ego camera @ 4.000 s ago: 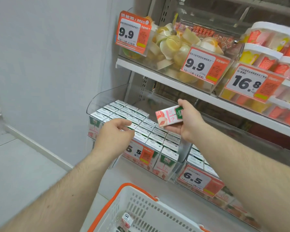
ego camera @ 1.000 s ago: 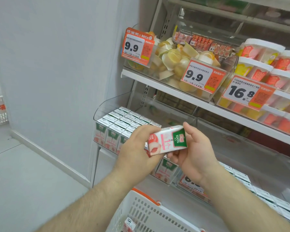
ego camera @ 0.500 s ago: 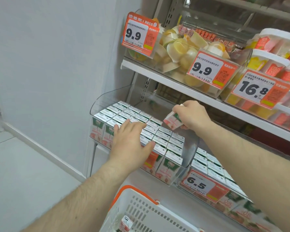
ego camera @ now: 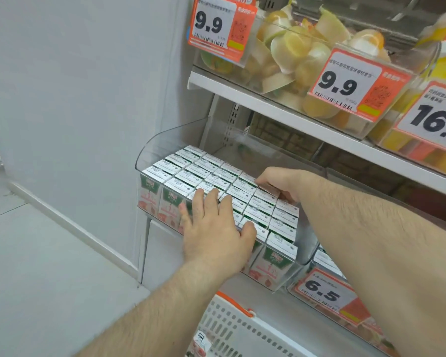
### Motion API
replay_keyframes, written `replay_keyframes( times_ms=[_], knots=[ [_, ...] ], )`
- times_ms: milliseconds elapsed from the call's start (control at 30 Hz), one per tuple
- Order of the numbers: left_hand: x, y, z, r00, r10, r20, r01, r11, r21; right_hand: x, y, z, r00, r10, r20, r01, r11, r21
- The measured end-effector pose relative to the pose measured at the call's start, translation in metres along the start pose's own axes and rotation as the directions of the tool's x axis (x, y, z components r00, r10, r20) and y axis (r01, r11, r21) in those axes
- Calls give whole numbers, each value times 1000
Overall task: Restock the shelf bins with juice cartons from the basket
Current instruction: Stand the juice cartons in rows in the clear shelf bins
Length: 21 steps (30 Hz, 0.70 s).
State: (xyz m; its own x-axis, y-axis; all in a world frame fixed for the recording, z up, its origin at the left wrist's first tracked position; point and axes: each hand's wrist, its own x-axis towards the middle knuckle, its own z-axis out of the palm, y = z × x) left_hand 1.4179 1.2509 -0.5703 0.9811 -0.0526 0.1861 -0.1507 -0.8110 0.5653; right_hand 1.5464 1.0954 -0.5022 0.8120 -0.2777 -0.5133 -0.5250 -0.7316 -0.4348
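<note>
A clear shelf bin [ego camera: 152,145] holds several rows of upright white-topped juice cartons [ego camera: 191,173] with green and pink fronts. My left hand [ego camera: 214,230] lies flat with straight fingers on the carton tops at the bin's front. My right hand [ego camera: 283,181] reaches to the back right of the rows, fingers curled round one juice carton [ego camera: 268,188] that sits down among the others. Below, the white basket [ego camera: 232,331] with an orange rim shows one carton [ego camera: 200,343] inside.
A second bin with a 6.5 price tag [ego camera: 322,289] stands to the right, also filled with cartons. The shelf above [ego camera: 268,104] carries fruit cups behind 9.9 and 16.8 tags and overhangs the bin closely. A grey wall [ego camera: 88,99] is on the left.
My right hand has lowered the carton from above the bin into the back right of the rows. My left hand stays flat on the front cartons. The camera has moved closer.
</note>
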Motion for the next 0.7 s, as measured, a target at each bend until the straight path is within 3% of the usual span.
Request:
replay_keyframes(
  times_ms=[133,233,367,500,600,700],
  knots=[
    [2,1,2,1000,-6,11,7,999,-35,30,10,-5,999,-4,-45,12,985,175],
    [2,1,2,1000,-6,14,6,999,-52,27,10,-5,997,-48,-65,62,972,225],
    [3,3,2,1000,-24,-7,24,999,-31,25,9,-3,999,-15,-40,24,972,233],
    [1,5,-3,998,-52,-23,50,998,-47,-2,-1,7,992,-93,-90,100,992,78],
    [-1,6,-9,991,-45,-127,39,998,-47,-19,-3,7,959,-171,-228,135,977,-166],
    [-9,7,-14,957,10,-290,-39,995,-95,-44,1,1,796,-386,-465,187,889,-418]
  ],
)
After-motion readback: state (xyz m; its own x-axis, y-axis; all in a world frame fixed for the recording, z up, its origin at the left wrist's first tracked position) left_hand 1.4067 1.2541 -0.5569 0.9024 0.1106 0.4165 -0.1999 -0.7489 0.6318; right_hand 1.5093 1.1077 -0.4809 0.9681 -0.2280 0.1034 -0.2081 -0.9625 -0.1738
